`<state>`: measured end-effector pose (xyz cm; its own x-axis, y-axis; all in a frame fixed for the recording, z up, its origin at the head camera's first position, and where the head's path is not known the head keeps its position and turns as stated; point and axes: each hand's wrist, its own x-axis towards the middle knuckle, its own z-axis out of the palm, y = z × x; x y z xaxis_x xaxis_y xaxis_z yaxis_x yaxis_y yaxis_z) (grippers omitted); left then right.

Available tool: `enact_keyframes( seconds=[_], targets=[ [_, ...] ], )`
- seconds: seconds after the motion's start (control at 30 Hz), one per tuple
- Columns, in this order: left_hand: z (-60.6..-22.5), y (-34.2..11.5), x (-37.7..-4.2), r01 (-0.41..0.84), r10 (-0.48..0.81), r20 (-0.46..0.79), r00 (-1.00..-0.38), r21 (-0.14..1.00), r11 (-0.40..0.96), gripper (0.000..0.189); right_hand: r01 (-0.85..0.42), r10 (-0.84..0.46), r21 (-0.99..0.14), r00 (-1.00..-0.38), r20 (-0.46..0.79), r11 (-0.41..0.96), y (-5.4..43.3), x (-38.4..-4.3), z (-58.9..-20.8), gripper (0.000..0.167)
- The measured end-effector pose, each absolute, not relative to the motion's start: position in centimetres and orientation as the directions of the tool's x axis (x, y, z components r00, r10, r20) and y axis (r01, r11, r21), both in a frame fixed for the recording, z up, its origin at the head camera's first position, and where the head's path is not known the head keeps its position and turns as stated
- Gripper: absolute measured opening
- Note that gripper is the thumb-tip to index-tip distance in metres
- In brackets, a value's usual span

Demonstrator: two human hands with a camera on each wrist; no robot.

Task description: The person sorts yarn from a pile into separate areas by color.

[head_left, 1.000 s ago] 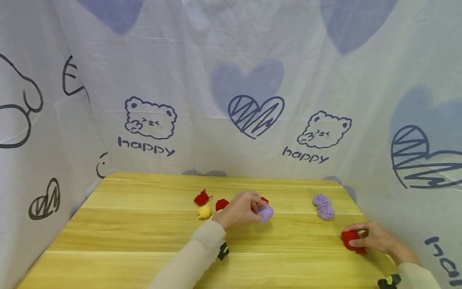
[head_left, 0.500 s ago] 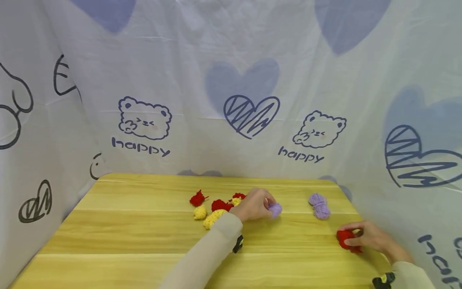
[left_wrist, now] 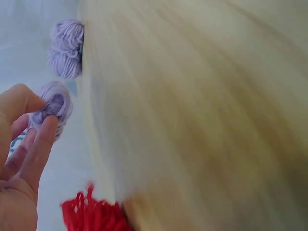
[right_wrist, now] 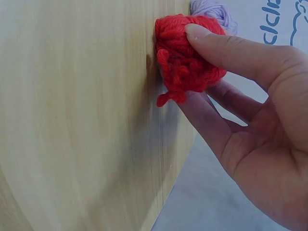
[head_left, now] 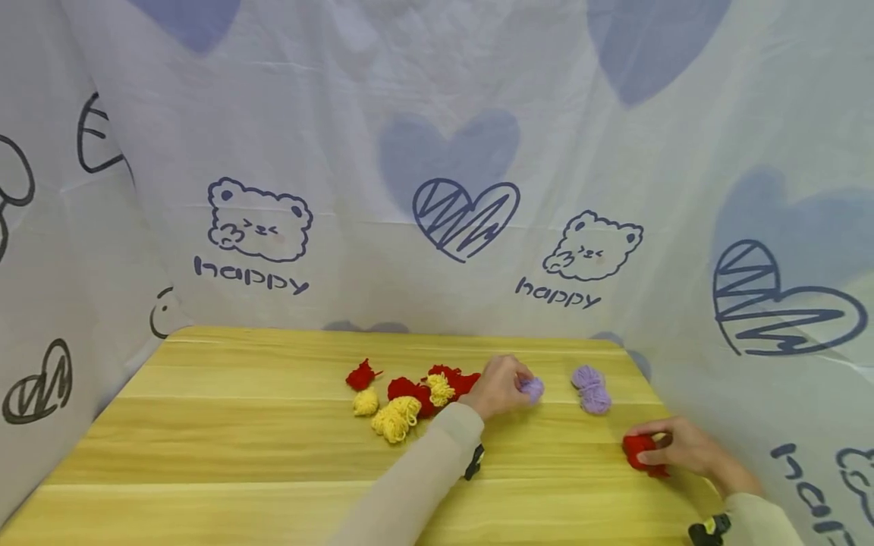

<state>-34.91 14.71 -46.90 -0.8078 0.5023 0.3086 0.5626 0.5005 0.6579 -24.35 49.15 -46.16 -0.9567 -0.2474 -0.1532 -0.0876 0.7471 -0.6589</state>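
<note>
Between thumb and fingers, my left hand [head_left: 501, 387] pinches a small lilac yarn ball [left_wrist: 54, 107]; in the left wrist view it appears held off the table. Farther right lies a lilac yarn skein [head_left: 592, 390], tied at its middle, apart from that hand. My right hand [head_left: 686, 447] grips a red yarn ball [right_wrist: 185, 53] at the table's right side, thumb on one face and fingers behind. A loose red strand hangs from this ball. Left of my left hand, red yarn [head_left: 404, 390] and yellow yarn bundles [head_left: 396, 419] lie clustered, partly hidden by the wrist.
A separate red yarn piece [head_left: 360, 374] and a small yellow yarn ball [head_left: 366, 403] lie at the cluster's left. The wooden table [head_left: 205, 432] ends at a printed white cloth [head_left: 369, 303] behind and on both sides.
My left hand has moved right with the lilac yarn ball, toward the lilac skein, uncovering more red and yellow yarn. The right hand keeps its grip on the red ball. The head view shifts slightly.
</note>
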Motion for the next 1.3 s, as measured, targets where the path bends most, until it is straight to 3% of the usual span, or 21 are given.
enact_keyframes(
  seconds=[0.27, 0.83, 1.03, 1.3],
  targets=[
    [-48.4, 17.7, -34.7, 0.578, 0.447, 0.377, -0.811, 0.637, 0.511, 0.025, -0.049, -0.216, -0.658, -0.961, -0.174, 0.751, 49.0, -24.3, -46.3, 0.046],
    [-48.5, 21.6, -35.1, 0.451, 0.4, 0.248, -0.882, 0.689, 0.568, 0.026, -0.056, -0.222, -0.665, -0.961, -0.168, 0.745, 48.7, -23.7, -46.3, 0.042],
    [-48.2, 22.2, -35.2, 0.363, 0.387, 0.141, -0.911, 0.718, 0.594, 0.03, -0.025, -0.188, -0.649, -0.965, -0.184, 0.761, 48.8, -23.8, -46.1, 0.044],
    [-48.2, 22.7, -35.3, 0.378, 0.419, 0.128, -0.899, 0.709, 0.596, 0.026, -0.049, -0.224, -0.662, -0.957, -0.183, 0.748, 49.1, -24.0, -46.2, 0.043]
  ],
)
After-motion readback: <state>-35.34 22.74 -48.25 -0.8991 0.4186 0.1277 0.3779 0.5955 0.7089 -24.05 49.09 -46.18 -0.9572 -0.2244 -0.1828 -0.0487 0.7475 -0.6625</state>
